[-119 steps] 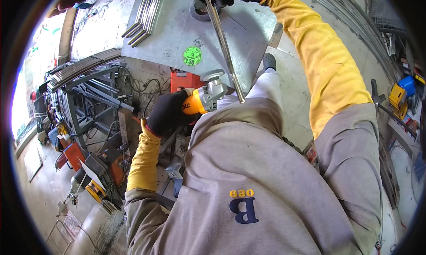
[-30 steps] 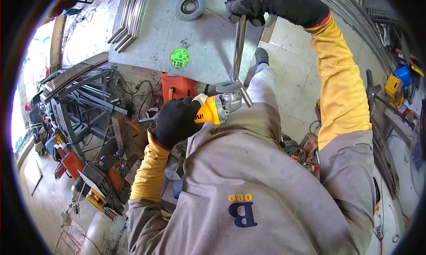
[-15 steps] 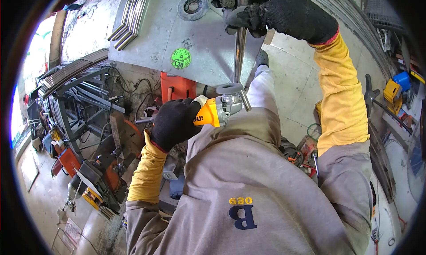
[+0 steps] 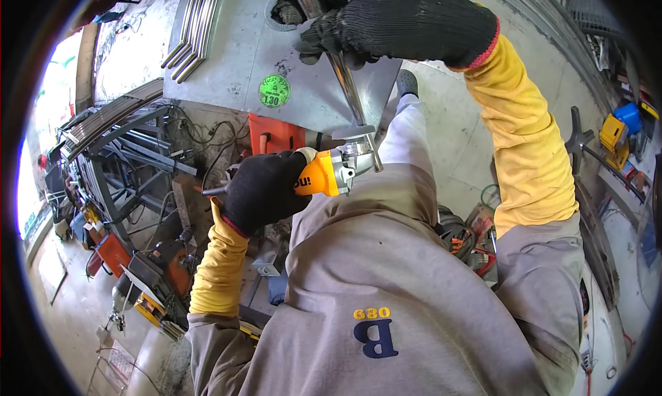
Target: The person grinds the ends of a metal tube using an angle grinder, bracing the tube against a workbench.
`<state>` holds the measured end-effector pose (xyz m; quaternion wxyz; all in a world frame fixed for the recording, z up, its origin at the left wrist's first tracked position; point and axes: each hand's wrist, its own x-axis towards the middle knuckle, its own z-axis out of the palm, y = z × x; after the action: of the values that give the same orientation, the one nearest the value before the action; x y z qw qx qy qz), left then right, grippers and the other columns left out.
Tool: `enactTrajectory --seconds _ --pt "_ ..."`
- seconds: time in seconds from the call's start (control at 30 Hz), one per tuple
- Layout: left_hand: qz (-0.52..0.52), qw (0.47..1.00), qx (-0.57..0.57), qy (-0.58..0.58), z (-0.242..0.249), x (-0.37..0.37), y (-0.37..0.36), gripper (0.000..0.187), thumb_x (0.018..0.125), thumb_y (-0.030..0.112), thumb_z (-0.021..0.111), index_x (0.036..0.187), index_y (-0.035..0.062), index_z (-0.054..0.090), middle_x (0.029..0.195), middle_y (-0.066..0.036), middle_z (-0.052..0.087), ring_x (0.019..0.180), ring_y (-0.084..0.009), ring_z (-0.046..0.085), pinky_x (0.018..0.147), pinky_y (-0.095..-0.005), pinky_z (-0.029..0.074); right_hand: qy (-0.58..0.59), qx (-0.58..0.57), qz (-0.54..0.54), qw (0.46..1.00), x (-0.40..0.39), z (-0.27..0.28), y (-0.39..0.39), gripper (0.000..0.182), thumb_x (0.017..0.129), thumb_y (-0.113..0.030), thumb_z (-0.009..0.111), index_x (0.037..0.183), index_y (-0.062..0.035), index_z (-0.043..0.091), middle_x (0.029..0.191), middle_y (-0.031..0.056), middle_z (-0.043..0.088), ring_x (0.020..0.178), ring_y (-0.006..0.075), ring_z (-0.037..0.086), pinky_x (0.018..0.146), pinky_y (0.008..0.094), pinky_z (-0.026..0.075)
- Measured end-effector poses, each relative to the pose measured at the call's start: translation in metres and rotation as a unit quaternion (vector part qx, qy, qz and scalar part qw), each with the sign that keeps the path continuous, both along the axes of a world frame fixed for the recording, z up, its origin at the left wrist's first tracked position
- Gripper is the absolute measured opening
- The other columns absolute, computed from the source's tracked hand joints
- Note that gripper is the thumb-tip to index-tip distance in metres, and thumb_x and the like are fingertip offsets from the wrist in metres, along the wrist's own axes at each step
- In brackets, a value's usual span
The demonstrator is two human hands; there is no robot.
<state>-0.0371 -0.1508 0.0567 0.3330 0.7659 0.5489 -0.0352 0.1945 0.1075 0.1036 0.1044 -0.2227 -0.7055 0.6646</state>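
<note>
My left hand (image 4: 267, 192), in a black glove, is wrapped round the body of a yellow angle grinder (image 4: 321, 175). The grinder's disc (image 4: 354, 132) is level with the lower end of a shiny metal tube (image 4: 346, 85); whether they touch is hard to tell. In a black glove too, my right hand (image 4: 386, 23) grips that tube higher up, above the metal-topped table (image 4: 227, 65). Behind the tube a flap disc (image 4: 277, 22) lies on the table, partly hidden by my fingers. A green round sticker (image 4: 274, 91) is on the tabletop.
Several bent metal tubes (image 4: 196, 30) lie at the table's left. Beneath its edge is a red-orange box (image 4: 272, 132). A grey metal frame (image 4: 138, 161) stands at the left, with tools and cables on the floor. Yellow and blue items (image 4: 614, 137) are at the right.
My right hand has moved left and slightly down, and the tube's upper part now leans left. The grinder and my left hand have shifted slightly left.
</note>
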Motion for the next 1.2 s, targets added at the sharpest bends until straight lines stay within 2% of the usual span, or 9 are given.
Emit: enactTrajectory --seconds 0.1,0.17,0.3,0.37,0.5,0.6,0.7,0.87,1.2 --pt "0.004 1.0 -0.011 0.004 0.006 0.003 0.005 0.064 0.077 0.034 0.095 0.133 0.0103 0.075 0.097 -0.015 0.077 0.087 -0.0388 0.078 0.074 -0.0481 0.061 -0.045 0.072 -0.006 0.996 -0.005 0.0 -0.001 0.026 0.097 -0.017 0.084 0.108 0.0001 0.068 0.087 0.0129 0.07 0.074 0.0198 0.067 0.07 0.0394 0.054" --pt "0.009 1.0 -0.02 0.009 0.008 0.004 0.006 0.064 0.077 0.035 0.096 0.133 0.0104 0.075 0.097 -0.015 0.078 0.088 -0.0388 0.078 0.074 -0.048 0.062 0.069 0.23 -0.036 0.97 -0.008 -0.024 0.001 0.028 0.095 -0.018 0.083 0.108 0.0014 0.067 0.087 0.0182 0.07 0.079 0.0281 0.069 0.074 0.0438 0.054" --pt "0.008 0.999 -0.03 0.007 0.01 0.003 0.009 0.067 0.075 0.035 0.097 0.133 0.0107 0.075 0.097 -0.016 0.078 0.09 -0.0398 0.079 0.076 -0.048 0.063 -0.044 0.132 0.0 0.99 -0.011 0.013 -0.003 0.029 0.094 -0.018 0.083 0.108 0.0021 0.068 0.091 0.0224 0.072 0.085 0.0338 0.071 0.078 0.0466 0.054" --pt "0.007 0.999 -0.033 0.001 0.012 0.003 0.012 0.067 0.075 0.034 0.098 0.133 0.0107 0.074 0.097 -0.017 0.078 0.09 -0.0403 0.079 0.077 -0.048 0.063 0.031 0.178 -0.021 0.983 -0.016 -0.009 -0.003 0.03 0.094 -0.021 0.082 0.108 0.0024 0.068 0.088 0.0231 0.072 0.081 0.0355 0.072 0.075 0.048 0.053" --pt "0.01 0.999 -0.048 -0.004 0.016 0.004 0.017 0.067 0.074 0.033 0.098 0.132 0.0105 0.074 0.097 -0.018 0.079 0.089 -0.0411 0.079 0.077 -0.0477 0.063 -0.019 0.159 -0.008 0.987 -0.017 0.002 -0.003 0.029 0.094 -0.021 0.079 0.105 0.0028 0.067 0.082 0.0236 0.071 0.075 0.0394 0.071 0.072 0.0497 0.053" --pt "0.008 0.999 -0.052 -0.002 0.018 0.004 0.02 0.067 0.074 0.033 0.098 0.132 0.0105 0.075 0.097 -0.018 0.079 0.088 -0.0409 0.079 0.076 -0.0475 0.063 0.068 0.266 -0.031 0.961 -0.027 -0.021 -0.001 0.028 0.093 -0.021 0.076 0.103 0.0033 0.067 0.079 0.0249 0.07 0.072 0.0434 0.07 0.07 0.0521 0.053" --pt "0.002 0.998 -0.055 0.008 0.02 0.006 0.022 0.067 0.075 0.036 0.098 0.132 0.0104 0.075 0.096 -0.017 0.079 0.088 -0.0405 0.079 0.076 -0.0475 0.063 0.002 0.174 -0.031 0.984 -0.03 -0.004 -0.005 0.027 0.091 -0.019 0.075 0.103 0.0033 0.067 0.084 0.0272 0.072 0.078 0.045 0.072 0.073 0.053 0.053" --pt "-0.006 0.999 -0.042 -0.001 0.022 0.007 0.021 0.066 0.076 0.039 0.097 0.131 0.0101 0.075 0.096 -0.018 0.079 0.087 -0.0402 0.08 0.075 -0.0476 0.063 0.162 0.281 -0.08 0.943 -0.051 -0.049 -0.005 0.026 0.09 -0.019 0.073 0.104 0.0025 0.069 0.089 0.0286 0.072 0.088 0.0487 0.072 0.079 0.0549 0.054" --pt "-0.017 0.999 -0.024 0.036 0.025 0.013 0.021 0.069 0.077 0.038 0.096 0.136 0.0091 0.074 0.097 -0.018 0.079 0.088 -0.0407 0.08 0.076 -0.0479 0.063 0.125 0.276 -0.069 0.951 -0.055 -0.047 -0.002 0.024 0.09 -0.019 0.07 0.1 0.0033 0.068 0.091 0.0322 0.072 0.089 0.0511 0.071 0.079 0.0567 0.054"
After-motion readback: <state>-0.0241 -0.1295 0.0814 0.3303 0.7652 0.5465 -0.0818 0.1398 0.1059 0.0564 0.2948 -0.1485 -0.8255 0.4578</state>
